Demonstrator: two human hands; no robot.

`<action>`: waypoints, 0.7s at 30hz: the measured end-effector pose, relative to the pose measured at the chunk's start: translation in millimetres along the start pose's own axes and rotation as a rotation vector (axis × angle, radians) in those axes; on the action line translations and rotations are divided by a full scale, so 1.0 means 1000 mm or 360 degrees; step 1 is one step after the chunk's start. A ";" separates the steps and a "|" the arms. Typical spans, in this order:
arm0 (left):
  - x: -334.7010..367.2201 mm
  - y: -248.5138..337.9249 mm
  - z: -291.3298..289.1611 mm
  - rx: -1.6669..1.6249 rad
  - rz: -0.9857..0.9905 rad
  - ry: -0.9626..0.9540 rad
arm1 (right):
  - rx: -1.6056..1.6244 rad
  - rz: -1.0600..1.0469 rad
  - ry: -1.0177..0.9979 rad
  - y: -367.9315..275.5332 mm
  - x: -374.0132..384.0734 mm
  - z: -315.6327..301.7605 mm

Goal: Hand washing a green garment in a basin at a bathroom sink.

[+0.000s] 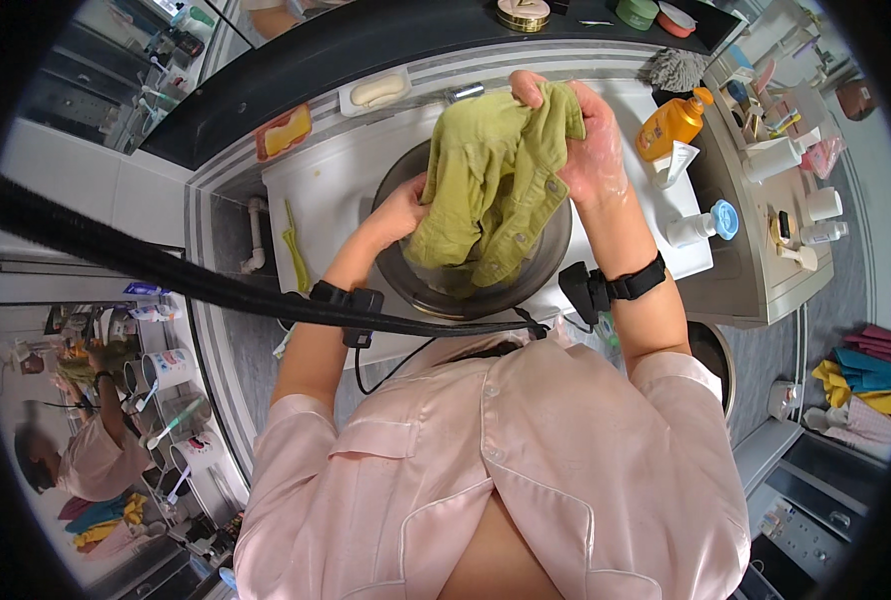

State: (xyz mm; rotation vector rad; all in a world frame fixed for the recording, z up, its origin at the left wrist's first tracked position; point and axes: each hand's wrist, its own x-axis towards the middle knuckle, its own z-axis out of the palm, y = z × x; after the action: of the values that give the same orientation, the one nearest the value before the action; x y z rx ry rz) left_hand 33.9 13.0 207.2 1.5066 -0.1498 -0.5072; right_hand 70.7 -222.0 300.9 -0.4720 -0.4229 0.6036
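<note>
A wet yellow-green garment with snap buttons, like a small shirt or jacket point(496, 185), hangs bunched between my hands over a round metal basin point(418, 296). My right hand point(594, 145) is closed on its upper right edge, with wet, sudsy-looking skin at the palm and wrist. My left hand point(398, 212) grips the cloth at its left side, fingers partly hidden behind the fabric. The garment's lower part droops into the basin, and its folds hide most of the inside.
The basin stands in a white sink point(316, 200). Around it are a green brush point(294, 258), a soap bar point(378, 92), a yellow sponge point(284, 132), an orange pump bottle point(670, 125), a white tube point(677, 163) and a blue-topped bottle point(701, 224). A black cable point(196, 268) crosses my left forearm.
</note>
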 end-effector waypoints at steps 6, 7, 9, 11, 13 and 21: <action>-0.003 -0.001 -0.042 0.0539 -0.0160 0.0028 | -0.0263 0.0037 0.0430 -0.005 -0.013 -0.019; -0.004 -0.006 -0.046 0.0570 -0.0014 0.0086 | -0.0229 0.0089 0.0471 -0.004 -0.013 -0.028; -0.006 -0.010 -0.057 0.0535 -0.0084 0.0121 | -0.0215 0.0138 0.0664 0.005 -0.016 -0.030; -0.009 -0.016 -0.065 0.0495 -0.0159 0.0156 | -0.0193 0.0247 0.0730 0.017 -0.021 -0.050; -0.018 -0.023 -0.068 0.0057 -0.0141 0.0054 | -0.0187 0.0389 0.0716 0.030 -0.025 -0.041; -0.024 -0.034 -0.086 -0.0427 -0.0306 -0.0237 | -0.0961 0.0604 0.0667 0.051 -0.054 -0.060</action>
State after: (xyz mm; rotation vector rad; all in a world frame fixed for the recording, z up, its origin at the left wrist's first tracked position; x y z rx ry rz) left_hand 39.4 101.6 172.4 1.2269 -0.0499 -0.7634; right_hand 38.8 -236.9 212.0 -1.2503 -0.1016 0.7169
